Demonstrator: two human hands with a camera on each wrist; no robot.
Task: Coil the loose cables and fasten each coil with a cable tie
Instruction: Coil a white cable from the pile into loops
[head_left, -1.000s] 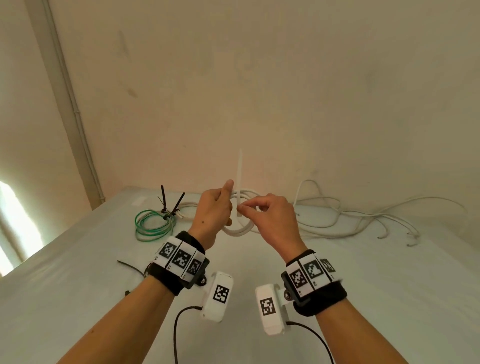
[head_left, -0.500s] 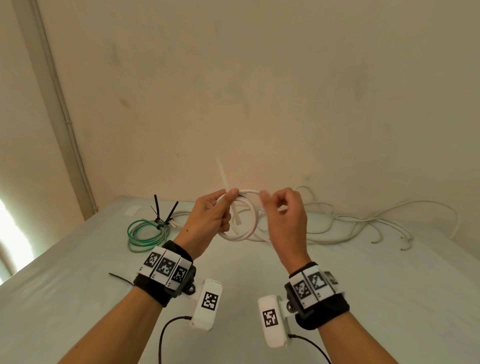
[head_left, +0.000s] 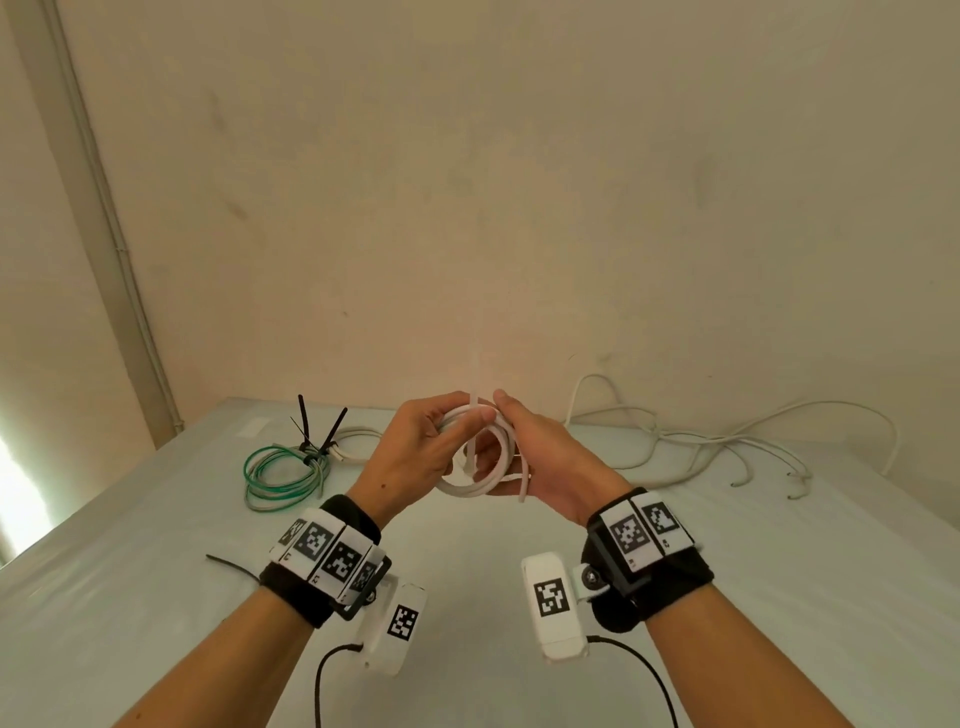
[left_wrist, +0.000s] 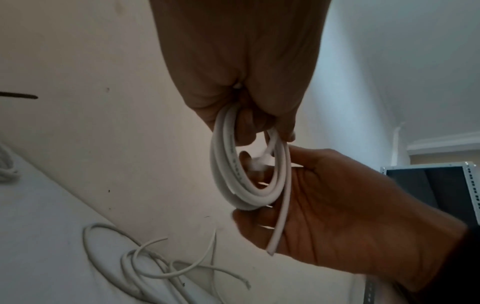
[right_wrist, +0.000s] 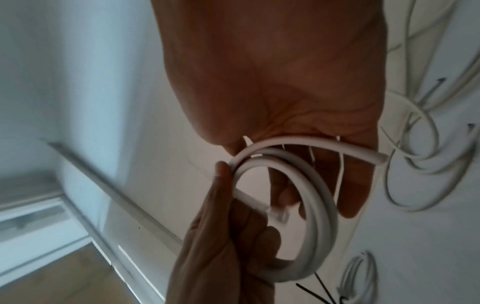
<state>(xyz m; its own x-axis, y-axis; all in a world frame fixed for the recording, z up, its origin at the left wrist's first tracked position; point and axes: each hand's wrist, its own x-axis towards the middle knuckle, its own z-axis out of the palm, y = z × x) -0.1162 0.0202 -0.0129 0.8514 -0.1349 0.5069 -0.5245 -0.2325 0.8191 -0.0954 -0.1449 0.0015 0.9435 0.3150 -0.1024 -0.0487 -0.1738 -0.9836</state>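
Green coil (head_left: 280, 473): lies on the tabletop (head_left: 156, 597) toward its far left corner, bound by black cable ties (head_left: 317, 434) whose tails stand upright.
Loose black tie (head_left: 231, 566): flat on the tabletop near the left edge, just beside the left wrist.
Left hand (head_left: 415, 452): raised above the tabletop, fingers curled round the left side of the white coil (head_left: 496, 480), thumb pressed on its top; a firm hold.
White coil: upright between the two hands, clear of the tabletop, several turns, one cut end (left_wrist: 271, 250) hanging free below.
White cable tie (head_left: 475, 395): strap crosses the coil's opening and its tail points upward past the fingertips; its head (right_wrist: 279, 216) sits inside the ring.
Right hand (head_left: 545, 462): palm turned toward the coil, fingers lightly bent behind it, supporting its right side; whether they clasp it cannot be told.
Loose white cables (head_left: 701, 441): tangled along the far edge, toward the right corner.
Wall (head_left: 519, 182): plain cream plaster behind the tabletop, a conduit (head_left: 104, 218) running down at left.
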